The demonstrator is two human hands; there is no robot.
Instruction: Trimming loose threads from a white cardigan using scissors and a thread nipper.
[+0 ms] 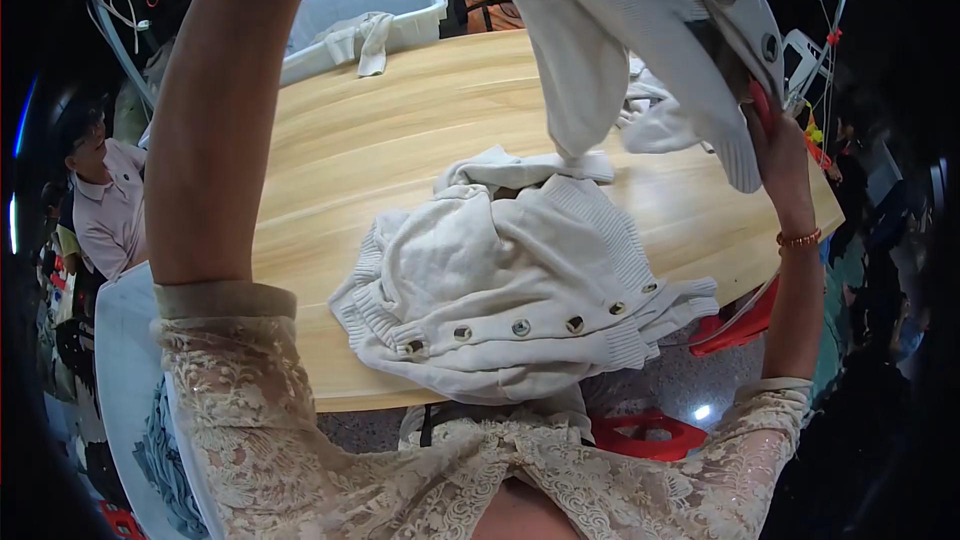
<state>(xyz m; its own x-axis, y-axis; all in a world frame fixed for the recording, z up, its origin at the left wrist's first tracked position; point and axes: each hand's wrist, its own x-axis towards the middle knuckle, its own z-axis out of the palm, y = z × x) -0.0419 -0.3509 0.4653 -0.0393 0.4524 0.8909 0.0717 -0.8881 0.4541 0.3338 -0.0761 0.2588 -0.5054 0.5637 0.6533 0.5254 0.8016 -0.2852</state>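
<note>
A cream knitted cardigan point(600, 0) is held up at the upper right, its sleeve and large round buttons hanging over the table. My right hand point(785, 155) is closed at its edge, beside a red piece point(762, 105) that looks like a tool handle; the fingers are partly hidden by the knit. My left forearm point(215, 130) reaches up past the top edge, so my left hand is out of the picture. Below, a second cream cardigan point(450, 250) lies crumpled on the wooden table point(380, 120), its row of buttons facing me and ribbed hems spread to the sides.
A translucent plastic bin point(400, 0) stands beyond the table with a cream garment point(373, 45) over its rim. More knitwear point(650, 105) lies at the far right. At lower left is a bin point(130, 360) with grey-blue cloth. A person point(110, 190) is at the left; a red stool point(650, 435) stands below.
</note>
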